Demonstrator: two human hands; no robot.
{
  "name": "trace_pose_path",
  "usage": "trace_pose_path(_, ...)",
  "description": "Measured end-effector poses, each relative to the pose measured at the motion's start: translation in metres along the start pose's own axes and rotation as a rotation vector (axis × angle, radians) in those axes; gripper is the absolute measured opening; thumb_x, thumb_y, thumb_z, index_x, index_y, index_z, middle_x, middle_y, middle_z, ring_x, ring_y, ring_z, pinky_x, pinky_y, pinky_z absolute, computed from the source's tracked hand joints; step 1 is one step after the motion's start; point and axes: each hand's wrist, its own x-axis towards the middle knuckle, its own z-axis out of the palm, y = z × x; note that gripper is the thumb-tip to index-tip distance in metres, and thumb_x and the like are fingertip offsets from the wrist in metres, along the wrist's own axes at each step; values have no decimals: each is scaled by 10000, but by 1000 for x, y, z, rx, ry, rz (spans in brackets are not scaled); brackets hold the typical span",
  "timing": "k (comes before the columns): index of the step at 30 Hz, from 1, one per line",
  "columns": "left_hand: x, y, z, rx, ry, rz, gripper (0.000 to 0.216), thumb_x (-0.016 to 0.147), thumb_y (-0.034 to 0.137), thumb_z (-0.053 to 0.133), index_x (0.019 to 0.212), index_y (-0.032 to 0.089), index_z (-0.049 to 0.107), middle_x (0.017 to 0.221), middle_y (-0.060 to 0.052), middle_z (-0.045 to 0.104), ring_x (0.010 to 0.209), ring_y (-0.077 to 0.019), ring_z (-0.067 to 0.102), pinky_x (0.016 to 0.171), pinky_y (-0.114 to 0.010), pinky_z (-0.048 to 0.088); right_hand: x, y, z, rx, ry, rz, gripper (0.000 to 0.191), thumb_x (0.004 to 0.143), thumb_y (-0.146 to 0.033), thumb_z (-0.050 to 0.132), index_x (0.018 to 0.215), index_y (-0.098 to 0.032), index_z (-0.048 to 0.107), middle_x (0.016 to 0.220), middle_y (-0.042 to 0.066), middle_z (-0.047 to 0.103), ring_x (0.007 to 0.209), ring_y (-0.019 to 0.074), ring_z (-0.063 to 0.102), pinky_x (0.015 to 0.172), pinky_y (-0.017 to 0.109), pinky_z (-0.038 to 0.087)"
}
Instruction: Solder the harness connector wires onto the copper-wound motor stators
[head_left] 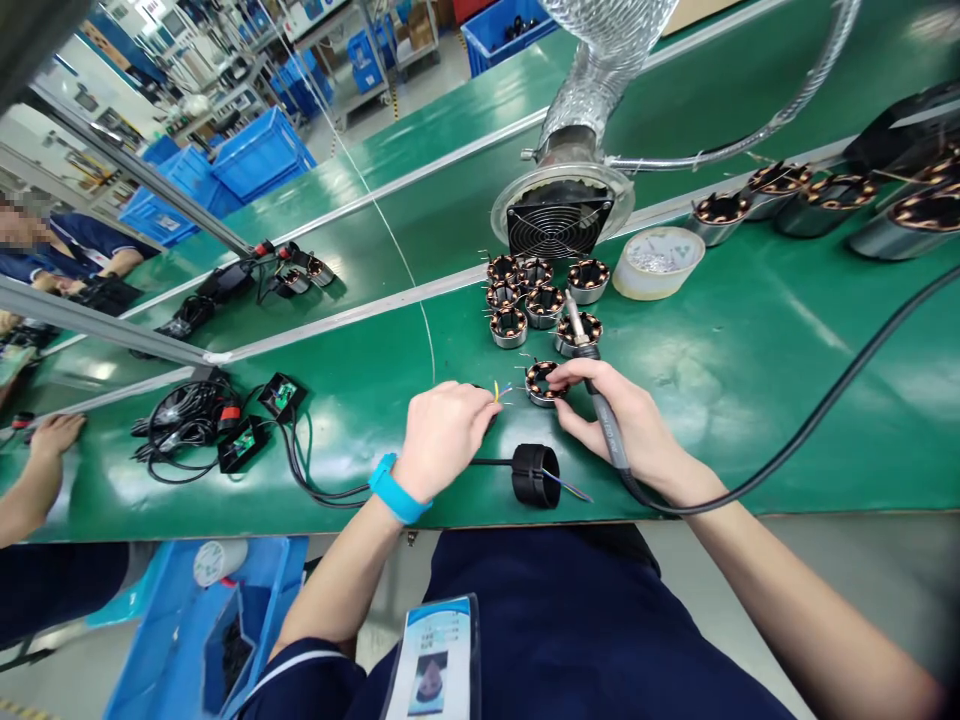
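My left hand, with a blue band at the wrist, is closed in a pinch. Yellow and blue wire ends stick out past its fingertips, and part of a black piece they belong to is hidden behind the hand. A soldering iron lies across my right hand, tip pointing up and away. The thumb and fingers of that hand also grip the side of a copper-wound stator, just right of the wire ends. Below sits a black plastic sleeve on its side, a cable with thin coloured wires running through it.
Several more stators cluster behind my hands, beside a white tub and a fume fan. Larger stators stand at the back right. Coiled cables with open black boxes lie left. A co-worker's hand rests farther left.
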Motion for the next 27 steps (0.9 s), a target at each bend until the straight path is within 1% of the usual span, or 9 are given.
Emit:
trace_pose_path(3, -8, -16, -6, -272, 193, -56, 173, 991, 299, 625, 952, 216, 772, 926, -27, 785, 818, -171, 662, 755, -305, 474, 4, -2, 5, -1, -17, -7, 350, 930, -145, 615, 1253, -262, 545, 1107, 41, 660, 984, 205, 671, 894, 367, 562)
trace_pose_path(6, -10, -19, -7, -405, 277, -65, 162, 995, 259, 613, 1013, 208, 766, 968, -31, 785, 844, -169, 645, 778, -304, 482, 12, -10, 12, -21, -17, -30, 345, 926, -147, 629, 1244, -259, 555, 1105, 42, 671, 979, 214, 678, 890, 381, 560)
trace_pose_path(9, -9, -16, -6, -450, 280, -21, 186, 1009, 230, 577, 1058, 206, 754, 964, -28, 781, 824, -170, 596, 772, -309, 463, 23, -27, 17, -14, 49, -66, 366, 927, -163, 669, 1263, -262, 565, 1138, 46, 682, 1018, 218, 683, 931, 389, 557)
trace_pose_path(11, -9, -14, -5, -472, 268, 3, 188, 1010, 228, 573, 1067, 209, 751, 928, -23, 775, 796, -170, 560, 750, -308, 443, 29, -40, 21, 53, 99, -85, 365, 929, -170, 694, 1260, -264, 573, 1143, 43, 686, 1034, 202, 689, 941, 360, 566)
trace_pose_path(14, -8, -13, -5, -496, 254, 23, 187, 1011, 247, 574, 1049, 205, 752, 843, -22, 748, 765, -173, 516, 726, -311, 413, 37, -54, 28, 200, 161, -84, 327, 941, -143, 682, 1223, -268, 573, 1119, 31, 689, 976, 165, 707, 903, 315, 587)
trace_pose_path(16, -7, -13, -5, -511, 237, 37, 201, 1020, 260, 559, 1019, 195, 750, 811, -26, 730, 761, -174, 506, 733, -318, 403, 41, -57, 32, 285, 196, -53, 321, 941, -128, 674, 1206, -270, 562, 1111, 30, 681, 931, 157, 712, 880, 318, 593)
trace_pose_path(19, -5, -16, -4, -540, 214, 72, 247, 1039, 275, 524, 972, 181, 743, 813, -31, 719, 762, -167, 508, 758, -326, 395, 45, -56, 37, 396, 208, 10, 353, 913, -143, 713, 1200, -267, 549, 1101, 38, 671, 923, 171, 712, 874, 344, 594)
trace_pose_path(22, -4, -19, -2, -577, 216, 100, 279, 1048, 302, 510, 965, 179, 746, 810, -30, 709, 757, -161, 498, 761, -322, 392, 47, -54, 37, 470, 191, 48, 385, 883, -163, 754, 1192, -264, 548, 1080, 41, 680, 933, 183, 712, 890, 362, 592)
trace_pose_path(27, -5, -23, 0, -599, 204, 84, 298, 1043, 352, 519, 1005, 185, 764, 759, -29, 680, 755, -166, 476, 740, -310, 400, 50, -55, 35, 475, 153, 59, 399, 859, -198, 777, 1176, -260, 543, 1057, 42, 688, 921, 187, 716, 877, 360, 608)
